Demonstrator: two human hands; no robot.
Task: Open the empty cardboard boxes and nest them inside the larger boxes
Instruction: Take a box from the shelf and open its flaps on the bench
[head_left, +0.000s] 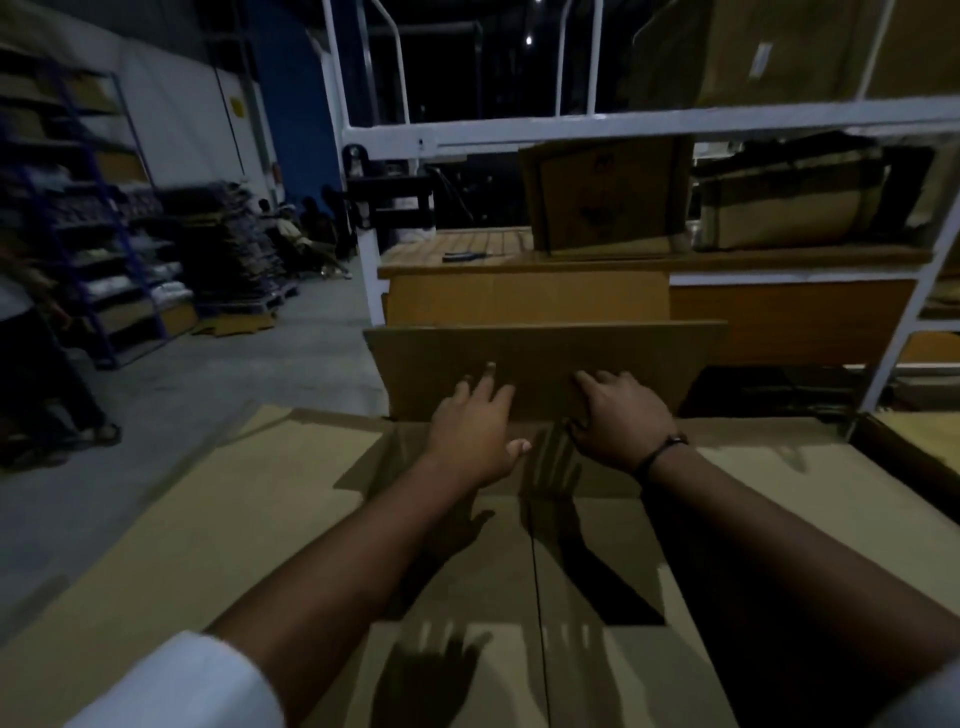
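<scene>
Warehouse | white rack (623, 122) behind box flap (545, 353) | left hand (470, 436), right hand (621, 415) flat, grip wide

The flap (545, 358) I press is matt brown cardboard, smooth and dull, like the big box (291, 519) below it. The rack frame (623, 122) is white painted metal, faintly glossy. The slatted top (467, 244) seems to be wood, though the dim light blurs it. My sleeve (197, 680) is white cloth.
</scene>
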